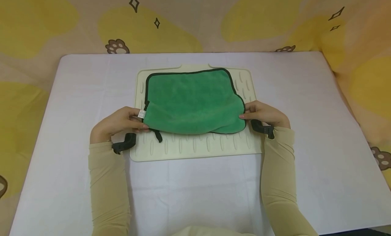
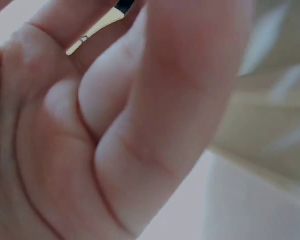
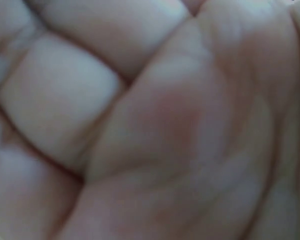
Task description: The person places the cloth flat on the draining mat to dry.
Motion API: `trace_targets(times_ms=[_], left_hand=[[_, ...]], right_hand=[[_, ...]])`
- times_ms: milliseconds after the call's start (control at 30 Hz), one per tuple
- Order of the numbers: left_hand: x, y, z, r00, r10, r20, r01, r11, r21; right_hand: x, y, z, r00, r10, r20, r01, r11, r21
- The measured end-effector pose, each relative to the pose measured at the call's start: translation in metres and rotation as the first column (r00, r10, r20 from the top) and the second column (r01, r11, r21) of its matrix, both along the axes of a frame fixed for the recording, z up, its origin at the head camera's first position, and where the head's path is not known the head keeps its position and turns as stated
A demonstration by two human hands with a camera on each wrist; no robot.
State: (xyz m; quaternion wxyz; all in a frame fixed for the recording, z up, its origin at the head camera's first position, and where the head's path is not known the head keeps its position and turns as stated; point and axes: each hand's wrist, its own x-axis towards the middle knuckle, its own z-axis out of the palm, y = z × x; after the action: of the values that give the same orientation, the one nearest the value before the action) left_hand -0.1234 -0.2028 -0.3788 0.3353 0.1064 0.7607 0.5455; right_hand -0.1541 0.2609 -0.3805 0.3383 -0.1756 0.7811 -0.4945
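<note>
A green towel (image 1: 189, 90) with dark edging lies over a cream ridged mat (image 1: 195, 149) in the head view. Its near part is doubled over toward the far side, forming a rounded fold along the front. At the left end of that fold, my left hand (image 1: 122, 122) pinches the towel beside a small white tag (image 1: 142, 114). My right hand (image 1: 267, 113) pinches the fold's right end between thumb and fingers. A dark hanging loop (image 1: 158, 136) pokes out under the front left. Both wrist views are filled mostly by curled fingers and palm.
The mat lies on a white-covered table (image 1: 320, 154). Behind it and to the sides hangs a yellow and beige patterned cloth (image 1: 195, 22). Dark wrist cameras sit under both wrists, the left wrist camera (image 1: 124, 144) close to the mat's left edge.
</note>
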Motion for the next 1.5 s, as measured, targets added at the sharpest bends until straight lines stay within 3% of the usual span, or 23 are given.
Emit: trace_targets(times_ms=[200,300,433,667,733,1033,1233,1333,1500], left_hand=[[0.000,0.000,-0.001,0.995,-0.067,-0.079,0.065,0.998,-0.018],[-0.001,0.002,0.000,0.995,-0.070,-0.070,0.067,0.997,-0.045],[0.002,0.005,0.002,0.999,-0.034,-0.042,0.031,0.997,-0.071],[0.016,0.011,-0.008,0.981,0.009,-0.196,-0.034,0.992,-0.122],[0.019,0.012,-0.009,0.977,0.035,-0.212,-0.061,0.992,-0.115],[0.025,0.007,-0.009,0.984,0.079,-0.160,-0.083,0.996,-0.022],[0.027,0.004,-0.009,0.987,0.048,-0.154,-0.044,0.999,0.029],[0.029,0.002,-0.008,0.986,0.035,-0.165,-0.032,0.999,0.024],[0.031,0.000,-0.005,0.992,-0.004,-0.128,0.003,1.000,-0.009]], right_hand=[[0.001,0.002,0.003,1.000,0.005,0.002,-0.005,0.999,0.032],[0.002,0.002,0.002,1.000,0.001,0.005,-0.002,0.999,0.054],[0.007,-0.001,0.000,1.000,-0.001,0.007,0.000,0.998,0.058],[0.023,-0.006,-0.001,0.999,-0.039,0.023,0.038,0.999,0.034],[0.027,-0.006,-0.001,0.999,-0.042,0.032,0.041,0.999,0.031],[0.031,-0.005,-0.005,1.000,-0.030,0.006,0.030,1.000,-0.002],[0.030,-0.003,-0.006,1.000,-0.020,-0.007,0.020,1.000,-0.010],[0.030,-0.002,-0.006,1.000,-0.016,-0.018,0.016,1.000,-0.018],[0.032,0.003,-0.005,0.999,-0.014,-0.044,0.014,1.000,-0.011]])
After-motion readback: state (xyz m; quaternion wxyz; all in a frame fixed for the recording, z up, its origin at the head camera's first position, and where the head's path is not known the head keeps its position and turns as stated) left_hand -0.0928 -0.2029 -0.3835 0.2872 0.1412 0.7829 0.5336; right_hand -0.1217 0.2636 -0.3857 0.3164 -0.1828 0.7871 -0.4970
